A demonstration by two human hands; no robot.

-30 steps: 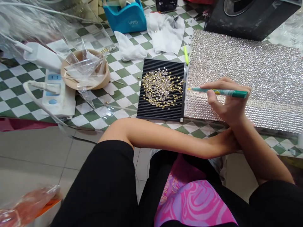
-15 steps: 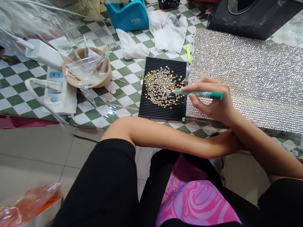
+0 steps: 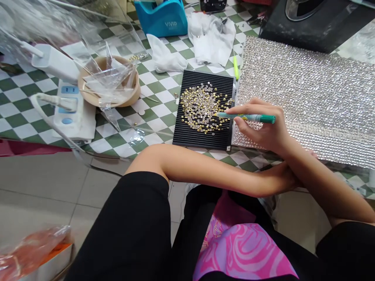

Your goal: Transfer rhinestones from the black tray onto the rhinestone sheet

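My right hand (image 3: 263, 132) is closed around a green pen (image 3: 252, 117), held nearly level. Its tip rests among the gold and clear rhinestones (image 3: 202, 107) heaped on a black ridged tray (image 3: 202, 136). A large sheet covered in rhinestones (image 3: 307, 89) lies to the right of the tray, under my right hand. My left forearm crosses in front of me along the table edge. My left hand (image 3: 281, 177) lies tucked under my right forearm, with its fingers hidden.
On the green-checked table stand a blue tape dispenser (image 3: 162, 19), crumpled white tissue (image 3: 211, 37), a tan bowl (image 3: 129, 97) with clear plastic in it, a white power strip (image 3: 70, 117), a yellow-green pen (image 3: 236, 68) and a black box (image 3: 307, 27). An orange plastic bag (image 3: 32, 249) lies on the floor.
My right hand moved left, carrying the pen tip from the edge of the rhinestone sheet onto the heap in the black tray. My left arm stayed put.
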